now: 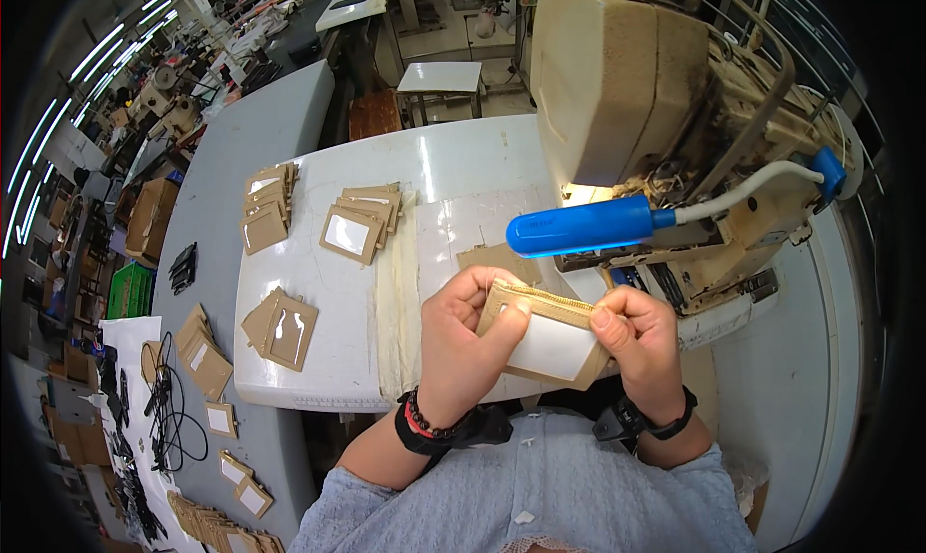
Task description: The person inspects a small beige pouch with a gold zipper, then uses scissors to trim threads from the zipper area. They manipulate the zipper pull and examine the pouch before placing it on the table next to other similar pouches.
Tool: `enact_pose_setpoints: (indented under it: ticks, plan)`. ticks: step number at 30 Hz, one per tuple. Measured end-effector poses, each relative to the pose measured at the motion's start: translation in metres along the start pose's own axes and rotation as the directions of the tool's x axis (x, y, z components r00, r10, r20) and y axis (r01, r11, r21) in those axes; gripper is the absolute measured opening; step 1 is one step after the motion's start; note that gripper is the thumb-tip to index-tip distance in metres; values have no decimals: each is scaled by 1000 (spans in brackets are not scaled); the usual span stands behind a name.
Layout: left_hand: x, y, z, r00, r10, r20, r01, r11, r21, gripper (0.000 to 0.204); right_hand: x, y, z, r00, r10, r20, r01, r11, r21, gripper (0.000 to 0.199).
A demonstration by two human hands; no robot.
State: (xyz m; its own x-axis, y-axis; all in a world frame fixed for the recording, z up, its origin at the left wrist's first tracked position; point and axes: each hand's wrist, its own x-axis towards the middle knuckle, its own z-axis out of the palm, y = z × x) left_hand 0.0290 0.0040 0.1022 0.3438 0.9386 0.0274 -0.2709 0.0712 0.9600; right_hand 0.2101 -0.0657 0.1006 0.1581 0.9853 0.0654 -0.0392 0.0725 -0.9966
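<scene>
Between my two hands, close to my body, is a tan card holder (552,348) with a white window panel and a gold zipper along its upper edge. My left hand (470,333) pinches its left end, thumb on the front near the zipper. At the right end of the zipper, my right hand (634,341) grips it between thumb and fingers. Just beyond my hands, a flat tan piece (503,261) lies on the white sewing table (463,162), partly under the blue lamp and partly hidden by the holder.
A beige sewing machine (617,80) stands at the right, a blue lamp (579,227) on a bent white arm before it. Stacks of tan holders (352,233) lie left on the table. More tan holders (203,355) and a black cable (178,428) lie on the grey side table (227,167).
</scene>
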Motion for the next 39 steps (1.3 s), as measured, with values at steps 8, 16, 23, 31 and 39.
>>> enact_pose_setpoints:
  ticks: [8,16,23,31,39]
  plan:
    - [-4,5,-8,999,-8,43,11,997,-81,21,2,-1,-4,997,63,47,-67,993,94,23]
    - [-7,7,-3,999,28,-35,-28,1000,5,21,1,1,-5,996,66,58,-71,994,86,24]
    - [-7,4,-8,999,47,4,-47,998,-43,15,2,3,-2,996,69,51,-75,989,126,23]
    - [-9,6,-1,995,83,-52,-84,996,-9,16,8,11,-4,985,145,96,-163,958,234,21]
    - [-8,4,-6,994,99,-34,-99,995,-3,16,11,18,-6,977,171,123,-197,951,240,21]
